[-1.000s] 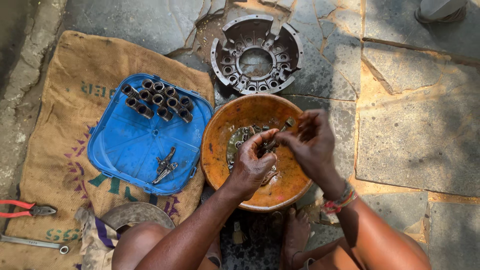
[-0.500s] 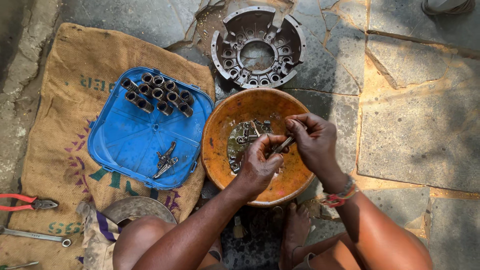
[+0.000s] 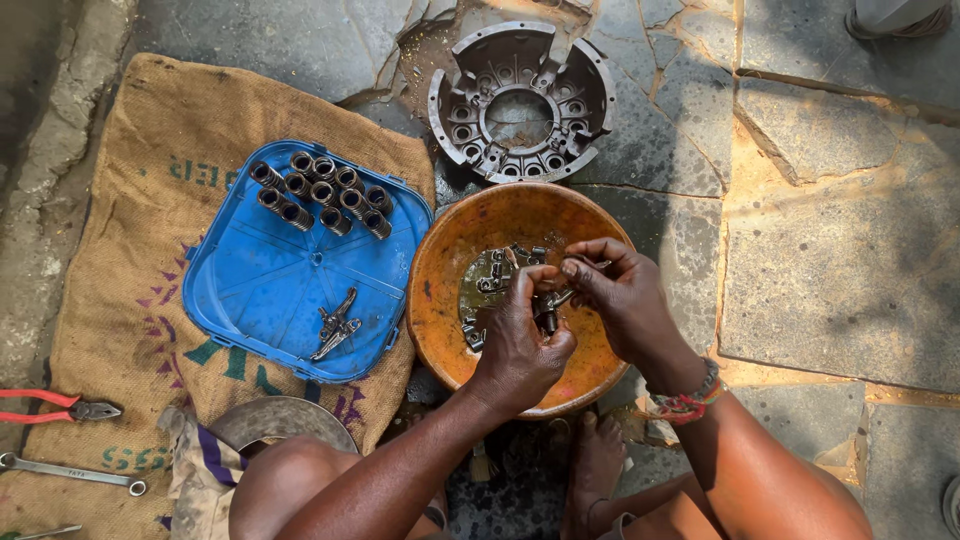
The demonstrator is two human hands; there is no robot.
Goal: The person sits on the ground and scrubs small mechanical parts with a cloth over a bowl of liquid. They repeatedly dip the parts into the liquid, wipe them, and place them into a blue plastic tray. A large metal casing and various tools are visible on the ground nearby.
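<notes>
Both hands have dropped lower over the orange bowl (image 3: 440,290) since the earlier frames, and the right hand (image 3: 620,295), which was raised above the rim, now sits level with the left hand (image 3: 525,345). Left fingers are curled together around a small dark metal part (image 3: 548,318), and the right fingers pinch shut on its upper end, so the 2 hands meet above the bowl's middle. More small metal pieces (image 3: 490,285) lie in dark liquid at the bottom of the bowl. Just left of the bowl, touching it, a blue square lid (image 3: 260,300) rests on a burlap sack (image 3: 130,240); it carries a cluster of short steel cylinders (image 3: 320,195) near its top and 2 small levers (image 3: 335,325) lower down. Beyond the bowl, a round cast metal housing (image 3: 590,90) lies on the stone floor (image 3: 830,270). Red-handled pliers (image 3: 60,405) and a spanner (image 3: 70,472) lie at the sack's lower left edge.
</notes>
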